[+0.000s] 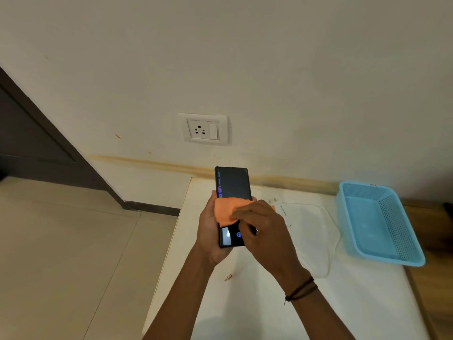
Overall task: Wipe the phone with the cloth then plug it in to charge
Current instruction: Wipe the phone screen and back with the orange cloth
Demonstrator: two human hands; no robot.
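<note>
Head view: the phone [232,185] is held upright above the white bench [257,303], left hand [208,231] fingers wrapped around its edge, right hand [262,231] fingers pressing the orange cloth [226,209] onto the lit screen. Best to wipe with firm, even strokes. White charger cable [331,241] and blue basket [377,222] lie beside; wall socket [204,128] above
</note>
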